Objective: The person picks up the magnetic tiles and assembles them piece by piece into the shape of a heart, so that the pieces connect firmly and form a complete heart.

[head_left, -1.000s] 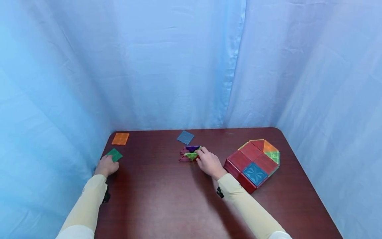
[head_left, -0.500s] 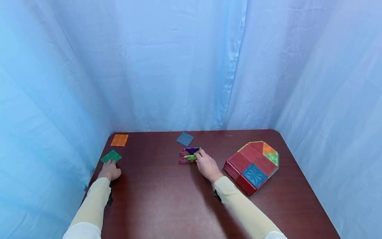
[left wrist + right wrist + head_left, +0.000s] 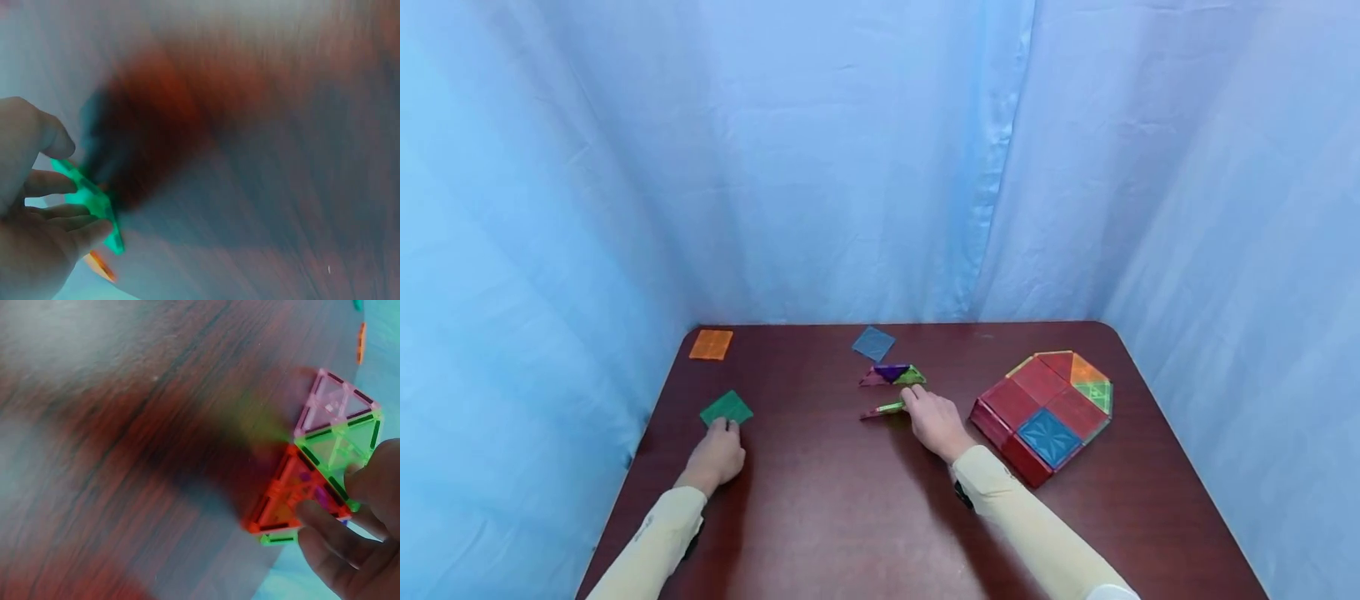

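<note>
My left hand (image 3: 715, 457) pinches a green square magnetic tile (image 3: 726, 407) at the left of the table. In the left wrist view, thumb and fingers meet around that tile, which stands tilted. Near the centre, my right hand (image 3: 936, 425) grips the end of a strip of joined triangle magnetic tiles (image 3: 883, 410). The right wrist view shows its pink triangle (image 3: 331, 403), green triangle (image 3: 325, 450) and red triangle (image 3: 284, 500), with the thumb over the green one. Just behind stands a second strip, with a pink, a purple triangle (image 3: 891, 372) and a green piece.
A large block of tiles (image 3: 1037, 379), mostly red with a blue square (image 3: 1048, 437) on top, stands at the right. A blue square tile (image 3: 873, 342) lies at the back middle, an orange one (image 3: 711, 344) at the back left. Curtains (image 3: 850, 167) surround the table.
My left hand has moved right and nearer, bringing the green tile with it. My right hand has drawn one triangle strip nearer, away from the other strip, which stays behind.
</note>
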Available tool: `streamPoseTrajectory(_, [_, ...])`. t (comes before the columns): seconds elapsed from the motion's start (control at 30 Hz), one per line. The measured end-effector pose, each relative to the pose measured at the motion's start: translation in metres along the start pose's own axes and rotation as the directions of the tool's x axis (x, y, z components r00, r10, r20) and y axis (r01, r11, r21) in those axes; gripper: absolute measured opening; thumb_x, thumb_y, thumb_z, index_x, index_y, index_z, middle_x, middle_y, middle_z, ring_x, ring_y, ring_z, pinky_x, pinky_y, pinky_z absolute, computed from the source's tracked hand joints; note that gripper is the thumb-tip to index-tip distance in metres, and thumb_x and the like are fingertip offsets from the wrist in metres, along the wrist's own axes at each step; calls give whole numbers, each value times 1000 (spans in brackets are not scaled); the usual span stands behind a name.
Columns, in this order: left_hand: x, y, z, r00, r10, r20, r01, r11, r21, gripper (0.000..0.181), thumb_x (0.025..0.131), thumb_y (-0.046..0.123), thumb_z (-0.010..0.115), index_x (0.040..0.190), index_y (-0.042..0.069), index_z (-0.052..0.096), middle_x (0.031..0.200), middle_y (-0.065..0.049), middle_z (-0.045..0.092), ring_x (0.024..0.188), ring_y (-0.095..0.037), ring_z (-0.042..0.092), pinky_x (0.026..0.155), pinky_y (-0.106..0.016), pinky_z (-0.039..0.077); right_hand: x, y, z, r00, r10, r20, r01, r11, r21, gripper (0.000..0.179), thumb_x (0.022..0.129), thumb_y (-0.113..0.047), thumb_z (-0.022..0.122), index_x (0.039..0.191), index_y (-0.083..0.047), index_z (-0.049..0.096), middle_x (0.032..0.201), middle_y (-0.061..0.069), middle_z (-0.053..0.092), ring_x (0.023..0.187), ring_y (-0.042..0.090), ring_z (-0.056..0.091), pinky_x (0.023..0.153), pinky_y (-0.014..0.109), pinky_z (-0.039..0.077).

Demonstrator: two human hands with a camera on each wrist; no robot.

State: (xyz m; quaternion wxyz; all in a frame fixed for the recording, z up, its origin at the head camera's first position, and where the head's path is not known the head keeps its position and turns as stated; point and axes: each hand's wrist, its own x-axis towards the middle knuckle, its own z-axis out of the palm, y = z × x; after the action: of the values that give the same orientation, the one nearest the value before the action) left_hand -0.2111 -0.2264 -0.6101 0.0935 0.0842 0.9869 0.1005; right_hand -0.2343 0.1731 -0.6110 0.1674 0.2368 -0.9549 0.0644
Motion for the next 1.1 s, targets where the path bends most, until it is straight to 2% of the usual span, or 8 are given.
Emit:
streamPoseTrajectory(0.17, [-15,34,9,984,145,-103,-138,988,68,43,92,6,66,125,-18,57,124,-37,53,114,-48,60,93,-53,54,-9,4,-12,993,6,118,-4,1000,-18,14,94,-10,69,100,-12,57,85,3,59,60,19,57,47,33,46])
streamPoseTrajectory(0.27, [-19,52,13,971,207,-120,-197,976,88,40,90,9,71,120,-15,61,123,-34,56,114,-46,60,92,-51,55,-13,4,-16,986,-2,169,5,1000,-18,12,96,-14,68,103,-13,58,88,3,60,59,17,56,47,31,45])
streamPoseTrajectory(0.37, [-17,64,14,963,239,-123,-228,969,99,38,91,13,74,117,-12,63,122,-32,57,112,-44,62,90,-50,56,-16,3,-18,985,-5,175,6,1000,-3,11,97,-18,67,104,-13,59,91,4,61,62,17,59,49,31,48])
streamPoseTrajectory(0.53, [-1,69,9,976,190,-106,-184,981,62,44,94,21,73,129,-2,60,135,-32,52,126,-48,53,96,-57,52,-17,2,-19,987,9,161,-16,999,42,11,97,-22,69,99,-14,62,87,2,60,65,19,62,52,34,51])
streamPoseTrajectory(0.63, [11,66,7,989,143,-47,-144,990,-9,57,96,26,71,146,6,51,153,-34,37,143,-52,35,106,-62,43,-19,4,-16,984,34,176,-46,997,61,12,97,-24,70,94,-17,61,84,0,59,67,20,64,52,36,50])
streamPoseTrajectory(0.77, [23,62,9,994,96,60,-93,994,-63,63,99,29,66,156,16,42,160,-35,24,148,-53,24,113,-64,36,-24,6,-10,977,73,200,-93,991,95,15,97,-25,69,90,-19,57,83,-2,60,71,23,66,51,37,48])
streamPoseTrajectory(0.9, [28,62,12,991,79,107,-72,995,-70,60,100,27,65,155,16,44,158,-37,27,146,-54,29,113,-63,37,-27,8,-6,977,84,195,-109,986,122,18,97,-25,68,88,-19,55,82,-3,60,71,25,67,49,38,46])
streamPoseTrajectory(1.1, [29,71,10,993,113,33,-111,993,-45,56,100,29,65,152,17,49,146,-33,40,130,-49,47,100,-58,51,-28,9,-7,976,99,193,-127,982,138,21,97,-26,69,85,-20,53,80,-4,59,70,24,65,50,37,45])
